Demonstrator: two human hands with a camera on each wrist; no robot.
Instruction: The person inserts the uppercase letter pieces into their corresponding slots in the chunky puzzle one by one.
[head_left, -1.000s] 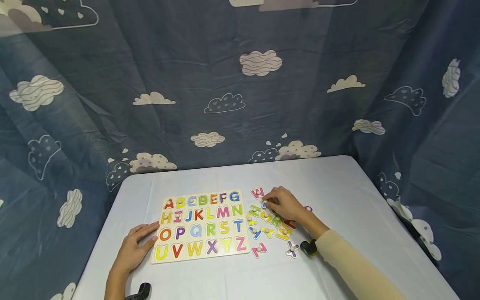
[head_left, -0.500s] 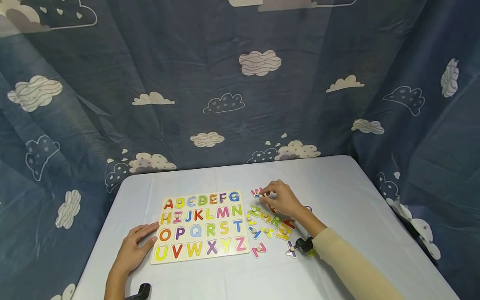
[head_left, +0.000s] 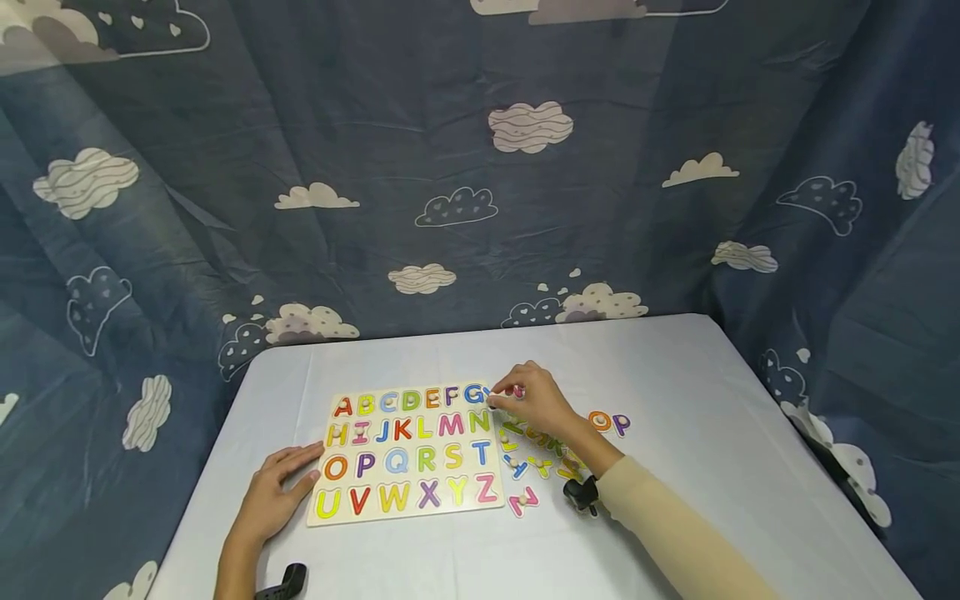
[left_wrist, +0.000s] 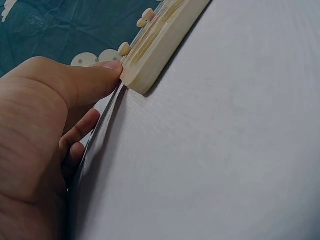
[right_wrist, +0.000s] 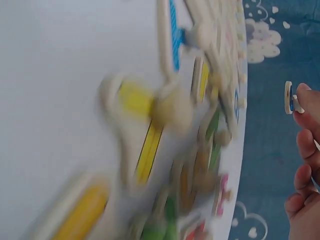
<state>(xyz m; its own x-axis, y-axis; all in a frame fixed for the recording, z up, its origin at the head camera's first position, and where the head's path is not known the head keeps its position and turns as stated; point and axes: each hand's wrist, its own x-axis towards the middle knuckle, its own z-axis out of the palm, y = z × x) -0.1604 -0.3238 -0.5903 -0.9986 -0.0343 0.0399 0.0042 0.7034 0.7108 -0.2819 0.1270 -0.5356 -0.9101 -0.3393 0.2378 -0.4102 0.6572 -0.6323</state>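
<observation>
My right hand (head_left: 536,404) pinches a small blue letter piece (right_wrist: 288,97) by its knob, up off the table and near the alphabet board's far right corner. The wooden alphabet board (head_left: 411,509) lies flat, with knobbed pieces in its top row and at H and I; the other visible letter places show no knobs. My left hand (head_left: 273,492) rests at the board's left side, fingers extended, with the thumb touching its edge in the left wrist view. Loose knobbed letters lie right of the board, among them a pink Z (head_left: 522,501); some are hidden under my right arm.
An orange O (head_left: 599,420) and a purple P (head_left: 622,425) lie beyond my right forearm. A black wrist camera (head_left: 579,493) hangs low over the loose letters. Behind the white tabletop (head_left: 675,367) stands a dark blue cloud-patterned curtain (head_left: 450,317).
My right hand has lifted the blue letter piece from the loose letters and moved left to the board's far right corner. The left hand stays at the board's edge.
</observation>
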